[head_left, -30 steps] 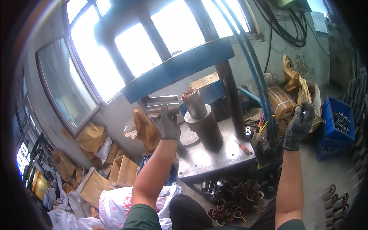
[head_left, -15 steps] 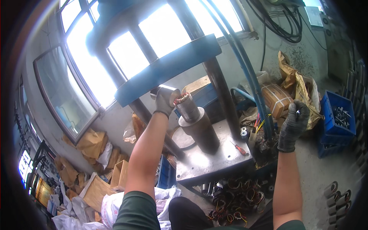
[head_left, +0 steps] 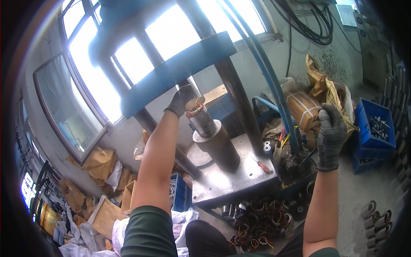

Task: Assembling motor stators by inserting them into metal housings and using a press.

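Note:
My left hand (head_left: 179,102), in a dark grey glove, is closed at a round piece with a tan flat face (head_left: 195,102), just above a metal motor stator (head_left: 203,124). Red and pale windings (head_left: 196,111) show at the stator's top. A shiny metal cylinder (head_left: 191,87) rises beside my fingers; whether it joins the round piece I cannot tell. The stator stands tilted in view on a thick dark steel cylinder (head_left: 220,150) on the press bed (head_left: 214,184). My gloved right hand (head_left: 331,137) is raised at the right, fingers curled; what they hold is hidden.
A blue press plate (head_left: 180,70) hangs over my left hand between steel columns (head_left: 239,107). An orange-handled screwdriver (head_left: 262,166) lies on the bed's right side. Blue bins (head_left: 372,124) stand at the right. Wound wire coils (head_left: 261,222) lie below the bed.
My left hand has turned at the stator's top, and the round piece's tan face now tilts more upward over the windings. My right hand stays raised, its wrist turned slightly.

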The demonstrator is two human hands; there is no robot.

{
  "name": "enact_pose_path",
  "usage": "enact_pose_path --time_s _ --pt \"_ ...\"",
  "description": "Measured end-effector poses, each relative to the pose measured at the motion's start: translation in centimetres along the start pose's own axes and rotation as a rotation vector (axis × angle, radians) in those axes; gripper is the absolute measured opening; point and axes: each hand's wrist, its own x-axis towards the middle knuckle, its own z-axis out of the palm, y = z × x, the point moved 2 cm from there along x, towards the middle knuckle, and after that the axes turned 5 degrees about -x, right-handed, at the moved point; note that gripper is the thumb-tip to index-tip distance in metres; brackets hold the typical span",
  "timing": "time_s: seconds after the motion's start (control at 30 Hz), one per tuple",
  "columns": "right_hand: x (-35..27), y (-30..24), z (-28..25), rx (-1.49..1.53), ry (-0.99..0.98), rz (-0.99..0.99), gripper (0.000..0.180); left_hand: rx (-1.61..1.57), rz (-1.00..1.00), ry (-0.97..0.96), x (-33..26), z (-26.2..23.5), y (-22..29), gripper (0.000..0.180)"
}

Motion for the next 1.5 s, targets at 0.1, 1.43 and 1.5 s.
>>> enact_pose_path --time_s 0.1,1.43,1.5 --pt "0.5 1.3 -1.7 -0.126 -0.063 -0.034 0.016 0.776 0.377 0.195 3.6 -2.0 -5.2 0.037" --pt "-3.9 -6.4 -9.0 -1.138 -1.266 -0.413 0.019 1.307 1.339 0.398 0.5 -10.7 -18.0 0.072" --pt "-4.3 -6.1 -11.1 -1.06 -1.723 -0.436 0.037 1.311 1.37 0.441 1.1 -10.8 -18.3 0.072"
